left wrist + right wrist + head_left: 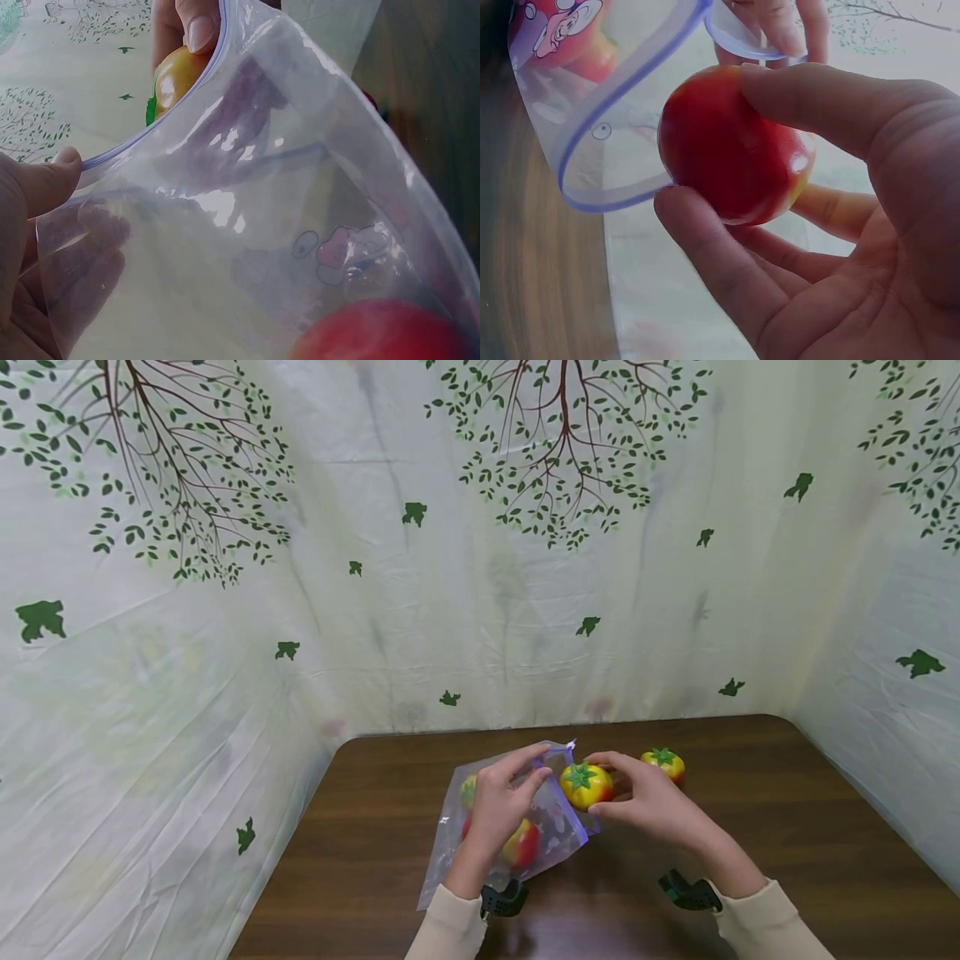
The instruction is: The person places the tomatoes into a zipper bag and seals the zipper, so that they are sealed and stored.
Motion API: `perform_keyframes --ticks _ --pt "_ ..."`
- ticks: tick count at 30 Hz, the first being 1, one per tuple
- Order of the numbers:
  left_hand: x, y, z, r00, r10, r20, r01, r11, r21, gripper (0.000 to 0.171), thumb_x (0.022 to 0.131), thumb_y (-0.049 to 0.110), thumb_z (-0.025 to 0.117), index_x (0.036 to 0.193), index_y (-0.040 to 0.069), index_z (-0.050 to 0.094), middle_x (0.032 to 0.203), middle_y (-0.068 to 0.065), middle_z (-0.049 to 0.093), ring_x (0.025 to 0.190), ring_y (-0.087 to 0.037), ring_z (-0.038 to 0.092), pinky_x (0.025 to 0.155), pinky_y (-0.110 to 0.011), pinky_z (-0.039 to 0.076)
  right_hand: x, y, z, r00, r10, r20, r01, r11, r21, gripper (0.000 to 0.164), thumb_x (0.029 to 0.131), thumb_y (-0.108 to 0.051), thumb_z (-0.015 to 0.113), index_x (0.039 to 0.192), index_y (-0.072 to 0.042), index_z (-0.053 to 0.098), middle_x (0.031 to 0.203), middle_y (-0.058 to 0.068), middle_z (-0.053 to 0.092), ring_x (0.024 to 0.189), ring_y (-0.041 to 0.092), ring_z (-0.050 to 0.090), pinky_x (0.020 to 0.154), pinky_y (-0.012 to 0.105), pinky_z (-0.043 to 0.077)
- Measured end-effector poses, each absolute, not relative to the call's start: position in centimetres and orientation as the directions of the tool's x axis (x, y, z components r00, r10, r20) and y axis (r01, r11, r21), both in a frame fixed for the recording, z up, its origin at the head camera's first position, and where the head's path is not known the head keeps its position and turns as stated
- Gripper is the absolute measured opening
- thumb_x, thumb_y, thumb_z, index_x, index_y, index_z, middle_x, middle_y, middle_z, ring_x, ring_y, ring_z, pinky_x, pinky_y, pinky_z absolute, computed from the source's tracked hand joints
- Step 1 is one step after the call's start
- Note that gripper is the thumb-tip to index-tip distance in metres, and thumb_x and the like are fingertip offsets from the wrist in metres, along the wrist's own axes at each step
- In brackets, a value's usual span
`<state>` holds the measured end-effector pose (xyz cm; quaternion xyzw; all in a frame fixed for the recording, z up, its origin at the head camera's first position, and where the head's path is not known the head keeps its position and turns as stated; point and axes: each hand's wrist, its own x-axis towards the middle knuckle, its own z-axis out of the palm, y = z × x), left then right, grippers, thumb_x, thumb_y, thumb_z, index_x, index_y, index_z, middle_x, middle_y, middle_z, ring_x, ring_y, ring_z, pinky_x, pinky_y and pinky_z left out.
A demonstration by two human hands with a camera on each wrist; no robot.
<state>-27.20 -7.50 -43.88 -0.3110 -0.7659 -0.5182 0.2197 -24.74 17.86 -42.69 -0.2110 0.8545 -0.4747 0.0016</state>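
My right hand (656, 797) grips a glossy yellow-and-red tomato (585, 787) with a green leafy top, thumb and fingers spread around it. It is at the open mouth of a clear zip bag (553, 831) edged with a purple strip. With thumb and fingers, my left hand (497, 797) pinches the bag at its rim. Inside the bag lie more such fruits, among them a red-and-yellow tomato (522, 845), partly hidden by the left hand. The right wrist view shows the red underside of the held tomato (731, 146) beside the purple rim.
Another yellow-and-red tomato (665, 763) sits on the brown wooden table (787, 827), just behind the right hand. A pale curtain (517, 635) printed with trees and leaves hangs around the table's back and sides. Each wrist carries a black device (688, 892).
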Motion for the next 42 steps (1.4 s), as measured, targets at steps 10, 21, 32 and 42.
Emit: perform_keyframes --ticks 10,21,32,42 --pt "-27.2 -7.5 -43.9 -0.715 0.260 0.649 0.699 0.267 0.663 0.036 0.092 0.019 0.074 0.128 0.016 0.070 0.125 0.005 0.069 0.110 -0.015 0.068 0.083 -0.035 0.057 -24.7 17.2 -43.0 -0.913 -0.370 0.171 -0.329 0.422 -0.845 0.063 0.083 -0.034 0.084 0.138 -0.022 0.057 0.128 0.003 0.063 0.104 0.025 0.068 0.078 0.031 0.059" --pt "-27.2 -7.4 -43.9 -0.686 0.282 0.670 0.727 0.236 0.645 0.035 0.092 0.013 0.075 0.126 0.010 0.070 0.123 0.003 0.070 0.105 -0.025 0.071 0.083 -0.028 0.056 -24.7 16.8 -43.4 -0.943 -0.296 0.151 -0.270 0.415 -0.869 0.066 0.081 -0.034 0.086 0.139 -0.023 0.057 0.130 0.006 0.061 0.104 0.027 0.069 0.078 0.034 0.060" --pt "-27.1 -7.4 -43.8 -0.675 0.272 0.686 0.737 0.245 0.629 0.035 0.091 0.015 0.076 0.125 0.011 0.070 0.121 -0.001 0.071 0.104 -0.027 0.071 0.083 -0.029 0.057 -24.7 16.3 -43.5 -0.960 -0.244 0.137 -0.233 0.430 -0.872 0.065 0.078 -0.037 0.088 0.135 -0.021 0.061 0.122 0.004 0.066 0.097 0.022 0.070 0.075 0.035 0.060" --pt "-27.1 -7.5 -43.8 -0.679 0.285 0.676 0.734 0.251 0.631 0.035 0.092 0.015 0.075 0.126 0.014 0.070 0.122 0.004 0.070 0.106 -0.024 0.070 0.084 -0.028 0.056 -24.7 16.0 -43.6 -0.967 -0.218 0.130 -0.218 0.451 -0.866 0.064 0.077 -0.040 0.088 0.134 -0.022 0.062 0.121 0.006 0.066 0.091 0.020 0.069 0.072 0.034 0.060"
